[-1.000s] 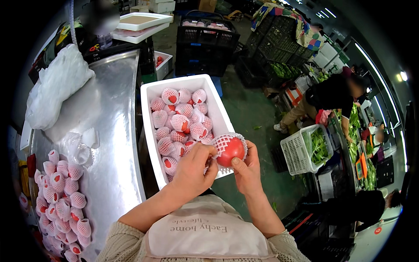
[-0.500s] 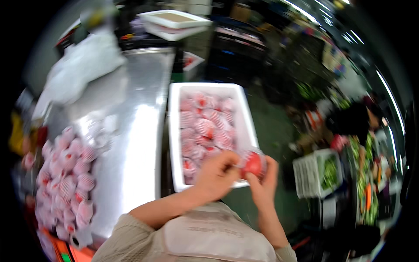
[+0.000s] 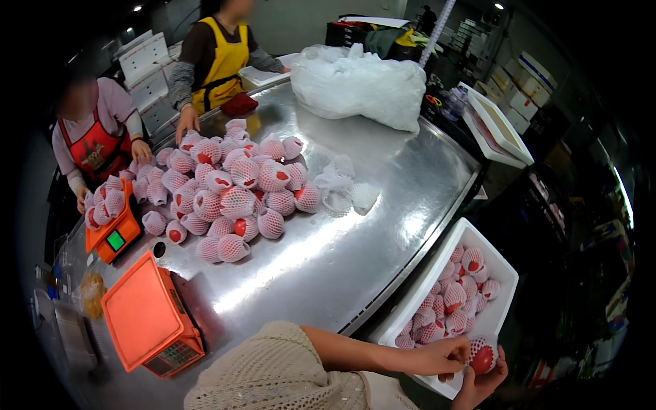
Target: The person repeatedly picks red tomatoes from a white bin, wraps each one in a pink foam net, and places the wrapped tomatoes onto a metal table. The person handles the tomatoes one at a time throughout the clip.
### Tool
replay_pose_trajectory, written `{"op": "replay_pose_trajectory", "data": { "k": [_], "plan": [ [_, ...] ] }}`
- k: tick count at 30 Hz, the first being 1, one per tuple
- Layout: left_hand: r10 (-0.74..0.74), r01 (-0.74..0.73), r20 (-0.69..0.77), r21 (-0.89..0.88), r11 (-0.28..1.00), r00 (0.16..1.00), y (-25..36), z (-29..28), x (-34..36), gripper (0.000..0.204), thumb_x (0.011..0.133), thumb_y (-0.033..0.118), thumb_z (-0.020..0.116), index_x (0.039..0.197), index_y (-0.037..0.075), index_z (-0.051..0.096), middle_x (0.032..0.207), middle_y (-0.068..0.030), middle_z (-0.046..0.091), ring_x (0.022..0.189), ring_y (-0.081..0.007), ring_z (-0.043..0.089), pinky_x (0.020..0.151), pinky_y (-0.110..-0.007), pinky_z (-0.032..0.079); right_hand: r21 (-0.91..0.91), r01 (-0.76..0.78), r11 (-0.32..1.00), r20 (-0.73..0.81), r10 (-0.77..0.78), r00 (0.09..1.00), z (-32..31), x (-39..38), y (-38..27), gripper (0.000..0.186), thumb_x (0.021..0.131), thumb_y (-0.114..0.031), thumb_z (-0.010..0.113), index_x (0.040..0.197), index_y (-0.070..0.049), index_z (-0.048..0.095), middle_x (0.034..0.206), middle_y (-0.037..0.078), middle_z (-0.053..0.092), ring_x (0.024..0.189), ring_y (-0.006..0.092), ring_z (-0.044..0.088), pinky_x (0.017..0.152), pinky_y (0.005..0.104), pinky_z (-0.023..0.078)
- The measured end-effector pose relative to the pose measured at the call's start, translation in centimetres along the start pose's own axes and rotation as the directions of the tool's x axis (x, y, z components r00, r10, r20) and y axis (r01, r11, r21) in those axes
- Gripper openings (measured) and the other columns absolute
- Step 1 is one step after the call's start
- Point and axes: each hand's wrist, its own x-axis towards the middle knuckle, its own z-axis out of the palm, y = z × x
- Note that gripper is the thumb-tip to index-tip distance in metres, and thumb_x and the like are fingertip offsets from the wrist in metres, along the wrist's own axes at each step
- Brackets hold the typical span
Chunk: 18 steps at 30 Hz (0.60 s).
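Observation:
My right hand cups a round red fruit in a pale foam net, at the lower right. Its fingers wrap the fruit from below and the right side. Fingers curled in a pinch, my left hand is at the left edge of the foam net. Both hands are over the near end of a white foam box, which holds several netted red fruits. The exact kind of fruit is hard to tell.
A metal table lies left of the box. On it are a heap of netted fruits, loose foam nets, a plastic bag and two orange scales. Two people in yellow and red aprons stand across it.
My view has swung left, so the table, the fruit heap and the two people now show more fully. The fruit stays in my right hand, with the left hand close against its net.

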Motion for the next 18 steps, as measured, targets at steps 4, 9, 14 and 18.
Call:
{"op": "replay_pose_trajectory", "data": {
  "k": [4,9,14,18],
  "plan": [
    [0.475,-0.288,-0.144,0.634,0.718,0.868,2.8,-3.9,-1.1,0.048,0.088,0.024,0.071,0.121,0.003,0.045,0.092,-0.0112,0.055,0.080,-0.0197,0.060,0.074,-0.028,0.049,0.267,-0.262,0.927,0.145,0.230,0.962,1.7,0.2,-1.6,0.065,0.080,0.002,0.076,0.133,-0.005,0.039,0.145,0.021,0.042,0.125,0.0281,0.048,0.101,0.0372,0.046],
    [0.036,0.004,-0.118,0.321,0.947,0.992,3.9,-6.5,-4.3,0.081,0.087,0.035,0.074,0.148,0.003,0.031,0.124,-0.0171,0.049,0.107,-0.0252,0.056,0.087,-0.031,0.048,0.344,-0.402,0.849,0.429,0.239,0.871,4.8,0.4,-2.9,0.066,0.080,0.002,0.076,0.136,-0.006,0.041,0.145,0.014,0.042,0.125,0.0240,0.047,0.103,0.0365,0.043],
    [0.272,-0.106,-0.381,0.402,0.909,0.884,3.0,-8.0,-6.1,0.089,0.079,0.032,0.081,0.146,0.000,0.033,0.127,-0.0162,0.055,0.114,-0.0225,0.055,0.097,-0.031,0.045,-0.011,-0.246,0.969,0.428,0.227,0.875,8.6,0.9,-1.8,0.062,0.085,0.004,0.070,0.139,-0.006,0.042,0.141,0.011,0.042,0.123,0.0210,0.049,0.093,0.0338,0.049],
    [0.332,-0.320,-0.777,0.177,0.931,0.535,4.5,-14.3,-7.9,0.097,0.073,0.025,0.086,0.147,0.002,0.026,0.114,-0.0195,0.061,0.097,-0.0252,0.065,0.078,-0.036,0.057,0.112,-0.629,0.769,0.635,0.431,0.641,9.1,0.3,-4.0,0.059,0.088,0.004,0.065,0.141,-0.005,0.041,0.126,0.011,0.055,0.108,0.0212,0.060,0.086,0.0314,0.051]
  ]
}}
